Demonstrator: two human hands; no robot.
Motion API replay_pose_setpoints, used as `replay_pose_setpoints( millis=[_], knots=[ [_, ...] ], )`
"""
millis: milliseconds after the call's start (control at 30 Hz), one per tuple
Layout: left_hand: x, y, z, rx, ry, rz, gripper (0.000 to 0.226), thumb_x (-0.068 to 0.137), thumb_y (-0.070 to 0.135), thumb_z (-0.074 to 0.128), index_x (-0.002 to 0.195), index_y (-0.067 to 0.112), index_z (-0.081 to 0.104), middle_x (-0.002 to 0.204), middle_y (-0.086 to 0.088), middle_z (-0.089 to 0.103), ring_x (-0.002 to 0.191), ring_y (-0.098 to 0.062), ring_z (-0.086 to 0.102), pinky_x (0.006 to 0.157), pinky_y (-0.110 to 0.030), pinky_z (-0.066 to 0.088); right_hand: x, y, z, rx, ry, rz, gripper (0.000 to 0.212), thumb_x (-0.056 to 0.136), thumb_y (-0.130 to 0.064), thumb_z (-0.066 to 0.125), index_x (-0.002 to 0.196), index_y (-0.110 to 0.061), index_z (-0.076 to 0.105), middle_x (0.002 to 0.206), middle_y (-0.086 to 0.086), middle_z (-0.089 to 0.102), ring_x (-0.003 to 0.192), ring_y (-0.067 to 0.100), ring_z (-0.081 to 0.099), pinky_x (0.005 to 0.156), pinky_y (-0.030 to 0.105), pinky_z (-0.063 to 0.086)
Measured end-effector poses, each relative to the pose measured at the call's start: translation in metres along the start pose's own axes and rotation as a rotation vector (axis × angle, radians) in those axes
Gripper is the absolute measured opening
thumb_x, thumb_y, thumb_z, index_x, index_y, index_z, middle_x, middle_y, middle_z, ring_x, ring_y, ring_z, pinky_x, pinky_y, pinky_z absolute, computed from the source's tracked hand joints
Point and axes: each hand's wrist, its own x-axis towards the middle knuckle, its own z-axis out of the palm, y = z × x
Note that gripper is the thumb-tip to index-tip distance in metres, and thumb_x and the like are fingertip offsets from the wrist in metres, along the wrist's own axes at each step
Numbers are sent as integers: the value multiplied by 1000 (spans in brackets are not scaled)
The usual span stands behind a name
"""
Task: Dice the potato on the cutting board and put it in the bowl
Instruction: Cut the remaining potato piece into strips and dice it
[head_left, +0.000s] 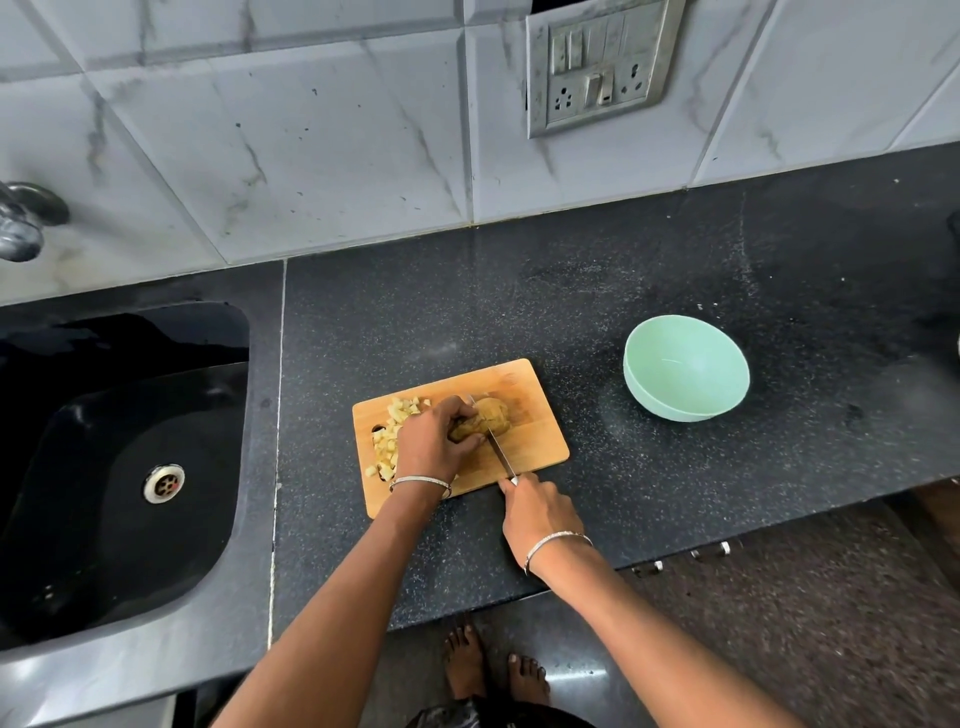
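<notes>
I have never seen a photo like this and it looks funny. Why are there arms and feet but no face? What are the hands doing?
The picture comes from one camera worn on a person's head, looking forward and down. So you see what that person sees, even their bare feet. There is no machine here.

On the black speckled stone counter lies a pale rectangular wooden cutting board. The left hand holds a brownish-yellow potato chunk steady on it. The right hand grips a thin silver-bladed knife, with its blade against the potato. Small pale yellow potato cubes are piled on the board's left side.

To the right stands a round mint-green bowl, with nothing in it yet. On the left is a black sink.
</notes>
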Motion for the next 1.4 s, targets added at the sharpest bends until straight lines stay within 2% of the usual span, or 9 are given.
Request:
replay_pose_setpoints(
  millis=[167, 300, 433, 767, 967, 1400],
  knots=[
    [0, 5, -6, 24, -20, 0, 30, 72, 27, 83, 97, 24, 68, 98, 10, 73, 86, -14, 69, 78, -35, 56, -16, 11, 1, 20, -26, 1, 43, 105, -42, 30, 118, -9, 55, 121, 15, 63, 114, 38, 59, 83, 40, 48],
    [-2, 5, -7, 31, -16, -3, 32, 72, 28, 84, 99, 24, 67, 98, 9, 73, 87, -13, 68, 80, -34, 56, -43, 25, -12, -53, -49, -4, 44, 105, -43, 28, 119, -10, 55, 121, 14, 63, 114, 36, 59, 82, 39, 47],
    [-2, 9, -8, 44, -43, -1, 36, 73, 26, 84, 103, 24, 64, 98, 8, 72, 89, -13, 68, 82, -33, 56, -61, 30, -42, -78, 2, -35, 46, 105, -44, 27, 115, -12, 58, 116, 13, 64, 108, 36, 61, 79, 39, 47],
    [-11, 9, -3, 33, 16, -35, 32, 76, 25, 81, 102, 24, 63, 96, 5, 72, 86, -16, 68, 79, -36, 56, -31, -2, -37, -21, 52, -86, 43, 105, -42, 29, 115, -9, 55, 116, 15, 64, 107, 37, 62, 71, 37, 41],
    [-10, 2, -2, 51, 18, -26, 27, 77, 24, 79, 99, 22, 64, 97, 5, 72, 86, -19, 69, 76, -38, 56, -28, -4, -27, -88, 96, -105, 40, 106, -40, 27, 117, -10, 50, 114, 14, 65, 106, 38, 63, 67, 37, 39],
    [-7, 1, -1, 100, 14, -15, 24, 78, 26, 76, 99, 21, 65, 96, 5, 73, 86, -24, 68, 73, -38, 54, 4, -23, -14, 17, 28, -32, 37, 106, -39, 32, 118, -11, 53, 120, 13, 63, 111, 37, 61, 73, 38, 43]
  ],
)
